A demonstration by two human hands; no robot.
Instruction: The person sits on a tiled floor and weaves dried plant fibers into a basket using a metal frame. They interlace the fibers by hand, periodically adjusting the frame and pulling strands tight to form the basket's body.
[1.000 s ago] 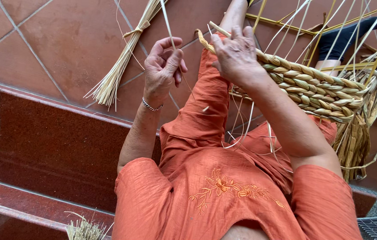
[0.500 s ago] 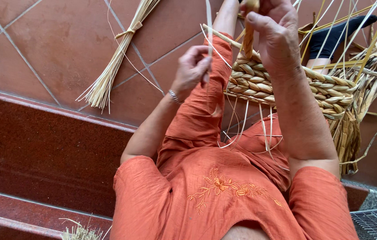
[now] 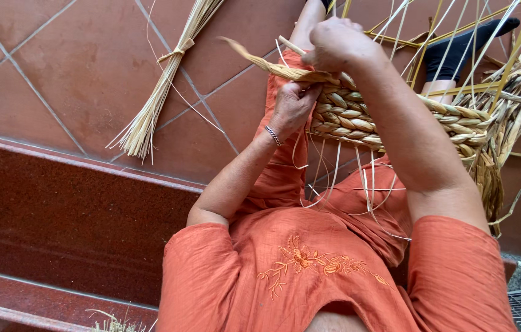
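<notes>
- Terracotta floor tiles spread out beyond and to the left of both hands, with a dark red step below the left forearm.
- Woven straw, the half-made basket, rests on the person's lap in orange clothing, directly under the right hand and against the left one. Several plaited rows are already done and look tight; I judge the work part-way, since the wall is low.
- Loose stakes fan out unwoven beyond and to the right of the right hand, so much weaving seems left.
- Spare straw, a tied bundle, lies on the tiles well to the left of the left hand, untouched.
- Twisted strand runs between the hands, its free end poking out to the left.
- Right hand is closed over the strand at the rim.
- Left hand is curled narrow, pinching the weave just below.
</notes>
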